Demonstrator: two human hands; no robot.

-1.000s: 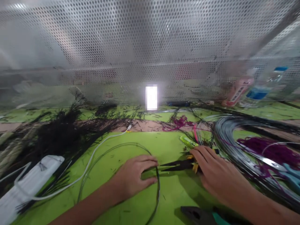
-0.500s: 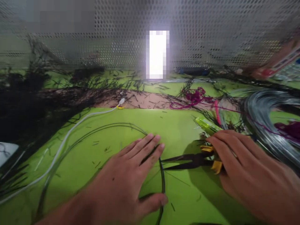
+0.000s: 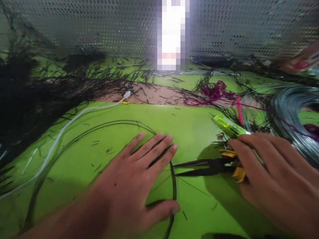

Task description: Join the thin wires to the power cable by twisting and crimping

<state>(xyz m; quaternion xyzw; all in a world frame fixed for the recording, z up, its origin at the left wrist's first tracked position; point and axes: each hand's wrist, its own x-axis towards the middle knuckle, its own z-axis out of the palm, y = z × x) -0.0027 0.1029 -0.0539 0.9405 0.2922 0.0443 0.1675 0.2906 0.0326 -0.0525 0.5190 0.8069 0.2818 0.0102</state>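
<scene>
My left hand (image 3: 132, 179) lies flat with its fingers spread over a large ring of dark wire (image 3: 174, 186) on the green surface. Its thumb rests on the lower part of the ring, and the fingertips cross the upper part. My right hand (image 3: 274, 172) is closed around the yellow handles of long-nosed pliers (image 3: 211, 167). The plier jaws are apart, their tips at the ring's right side, near a thin strand (image 3: 193, 186) that sticks out from it. Whether the tips touch the wire I cannot tell.
A transparent yellow-green tool (image 3: 228, 125) lies beyond my right hand. At right sits a coil of silvery wire (image 3: 286, 113) near purple cord (image 3: 215, 91). A white cable (image 3: 64, 127) crosses the left; dark threads (image 3: 22, 109) heap there. Perforated mesh (image 3: 112, 30) stands behind.
The camera view has shifted, so the table's things sit higher in the picture. The fingers of my left hand have spread a little. The pliers stay at the ring, jaws apart.
</scene>
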